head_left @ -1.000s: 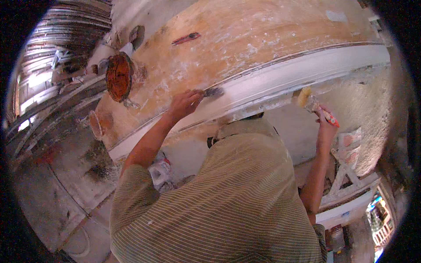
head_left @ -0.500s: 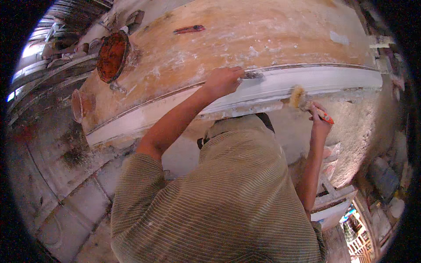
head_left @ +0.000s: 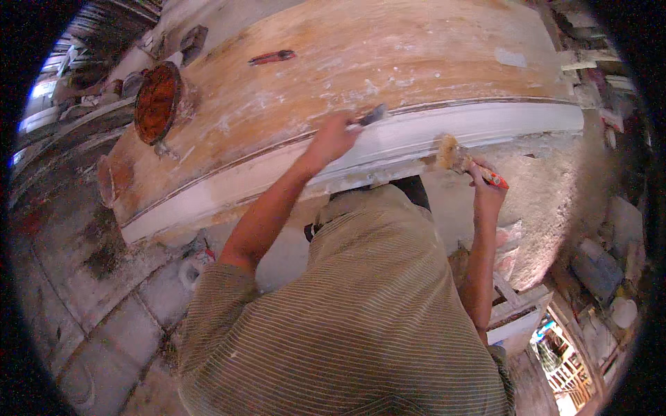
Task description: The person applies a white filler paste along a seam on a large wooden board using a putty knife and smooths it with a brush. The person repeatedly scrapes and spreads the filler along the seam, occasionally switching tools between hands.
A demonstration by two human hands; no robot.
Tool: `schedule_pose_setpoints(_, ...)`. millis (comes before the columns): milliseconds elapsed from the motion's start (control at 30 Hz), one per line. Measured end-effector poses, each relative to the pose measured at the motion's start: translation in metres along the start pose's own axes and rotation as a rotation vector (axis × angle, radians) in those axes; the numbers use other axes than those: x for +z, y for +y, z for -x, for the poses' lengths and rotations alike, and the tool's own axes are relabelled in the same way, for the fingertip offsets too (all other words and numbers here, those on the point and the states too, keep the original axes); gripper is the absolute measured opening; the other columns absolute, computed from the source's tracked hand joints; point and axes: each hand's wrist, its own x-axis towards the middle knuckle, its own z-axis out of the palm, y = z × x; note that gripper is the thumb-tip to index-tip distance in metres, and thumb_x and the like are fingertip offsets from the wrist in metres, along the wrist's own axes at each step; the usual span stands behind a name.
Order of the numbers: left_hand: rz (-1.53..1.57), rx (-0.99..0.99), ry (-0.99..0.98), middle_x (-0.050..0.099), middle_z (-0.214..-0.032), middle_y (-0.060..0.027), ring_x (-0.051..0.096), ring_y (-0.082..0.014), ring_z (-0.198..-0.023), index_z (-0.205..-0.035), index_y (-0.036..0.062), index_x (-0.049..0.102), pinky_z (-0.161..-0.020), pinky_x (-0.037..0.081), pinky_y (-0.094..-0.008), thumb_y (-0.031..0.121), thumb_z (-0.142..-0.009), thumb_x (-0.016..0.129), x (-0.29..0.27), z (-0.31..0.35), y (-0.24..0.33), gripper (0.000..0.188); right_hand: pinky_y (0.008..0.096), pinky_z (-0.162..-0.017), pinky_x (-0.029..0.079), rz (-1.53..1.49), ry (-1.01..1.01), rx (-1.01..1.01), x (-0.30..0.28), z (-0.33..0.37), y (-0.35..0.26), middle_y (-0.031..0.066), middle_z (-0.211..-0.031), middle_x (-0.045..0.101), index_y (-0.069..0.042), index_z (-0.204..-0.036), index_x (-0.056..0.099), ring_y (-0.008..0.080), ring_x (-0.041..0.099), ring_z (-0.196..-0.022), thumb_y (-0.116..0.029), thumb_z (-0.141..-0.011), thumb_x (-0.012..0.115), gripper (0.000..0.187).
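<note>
Plaster-white moulding [head_left: 388,149] ran along the lower edge of a long, curved wooden panel [head_left: 388,55], both bent by the lens. The person's striped shirt [head_left: 347,319] hid the lower part of the moulding behind the shoulders, and the head could not be seen.

One left hand [head_left: 331,139] was raised to the moulding, fingers closed round the handle of a small scraper [head_left: 371,116] whose blade lay on the upper edge of the white strip; the grip itself was turned away and hard to read. One right hand [head_left: 488,191] was clamped on the red handle of a brush [head_left: 461,158], its pale bristles touching the underside of the moulding.

On the panel lay one red-handled tool [head_left: 272,57], well apart from both hands, its working end too small to make out. One round rust-red disc [head_left: 157,102] stood at the panel's left end.

At the right rim one white tub [head_left: 624,312] was visible; its contents could not be told. A wooden frame [head_left: 517,312] showed below the right forearm, partly cut off.
</note>
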Motion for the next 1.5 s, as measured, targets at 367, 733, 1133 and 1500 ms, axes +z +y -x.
schedule_pose_setpoints(367, -0.059, 0.099, -0.132, 0.061, -0.107, -0.0245, 0.06, -0.0425, -0.103, -0.105, -0.0025, 0.057, -0.087, 0.048, -0.0495, 0.018, -0.084, 0.066, 0.146, -0.159, 0.18, 0.03, 0.0238, -0.063, 0.047, -0.054, 0.032, -0.053, -0.068, -0.058, -0.008, 0.0024, -0.088, 0.07, -0.005, -0.102, 0.072, 0.0079, 0.06, -0.073, -0.018, -0.086, 0.072, 0.02)
schedule_pose_setpoints(733, -0.061, 0.134, -0.196, 0.067, -0.093, -0.0255, 0.066, -0.0408, -0.091, -0.098, 0.0011, 0.063, -0.078, 0.051, -0.0467, 0.026, -0.082, 0.073, 0.295, -0.325, 0.34, 0.032, 0.0249, -0.074, 0.051, -0.268, 0.176, 0.039, -0.222, -0.208, 0.029, 0.0031, -0.091, 0.071, -0.001, -0.101, 0.071, 0.0087, 0.064, -0.081, -0.011, -0.087, 0.07, 0.016)
schedule_pose_setpoints(1133, 0.021, 0.198, -0.226, 0.066, -0.092, -0.0285, 0.065, -0.0406, -0.093, -0.097, -0.0043, 0.062, -0.081, 0.051, -0.0468, 0.024, -0.081, 0.069, 0.474, -0.5, 0.528, 0.034, 0.0226, -0.068, 0.05, -0.403, 0.123, 0.04, -0.324, -0.353, 0.045, 0.0026, -0.089, 0.07, -0.001, -0.101, 0.071, 0.0088, 0.063, -0.076, -0.01, -0.088, 0.07, 0.016)
schedule_pose_setpoints(1500, 0.279, -0.092, -0.446, 0.063, -0.087, -0.0166, 0.061, -0.0258, -0.075, -0.099, 0.0015, 0.057, -0.067, 0.049, -0.0368, 0.018, -0.088, 0.066, 0.42, -0.349, 0.509, 0.022, 0.0242, -0.063, 0.052, -0.269, 0.712, -0.098, -0.467, -0.472, 0.096, 0.0049, -0.086, 0.071, -0.002, -0.096, 0.072, 0.011, 0.065, -0.071, -0.014, -0.085, 0.072, 0.017)
